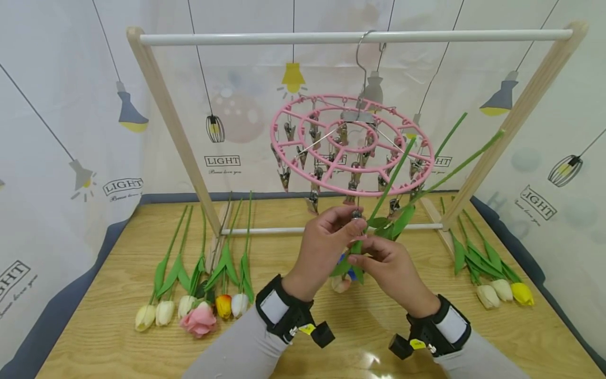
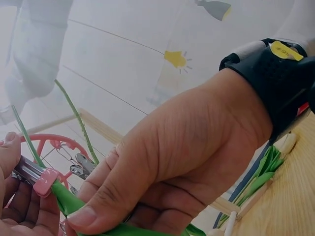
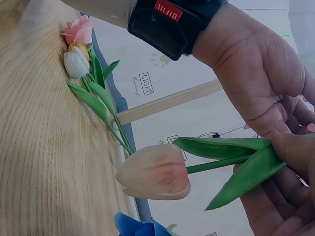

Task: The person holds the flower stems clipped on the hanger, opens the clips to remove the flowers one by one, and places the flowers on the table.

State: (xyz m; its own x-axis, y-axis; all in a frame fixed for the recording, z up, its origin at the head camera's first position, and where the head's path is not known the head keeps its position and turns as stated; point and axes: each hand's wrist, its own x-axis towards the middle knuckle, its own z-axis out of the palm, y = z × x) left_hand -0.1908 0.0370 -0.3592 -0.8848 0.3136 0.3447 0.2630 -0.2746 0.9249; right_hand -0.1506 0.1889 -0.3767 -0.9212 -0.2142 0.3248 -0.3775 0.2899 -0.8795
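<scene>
My left hand point(image 1: 326, 242) grips a metal clip point(image 2: 30, 172) with pink tips, just below the pink round hanger point(image 1: 272, 136). In my right hand point(image 1: 388, 268) a pale tulip point(image 3: 155, 172) with a pink blush is pinched by its stem and green leaves, its bloom pointing down. The pink clip tips lie against the green by the stem in the left wrist view. Close behind the tulip, a blue flower point(image 3: 140, 227) shows in part. Long green stems point(image 1: 393, 176) rise past the hanger's right side. The fingers hide part of the clip.
The hanger hooks over a white rail point(image 1: 265, 38) of a wooden frame point(image 1: 170, 121), with several clips dangling. Tulips point(image 1: 164, 312) and a pink rose point(image 1: 199, 319) lie on the table at left. White and yellow tulips point(image 1: 522, 293) lie at right.
</scene>
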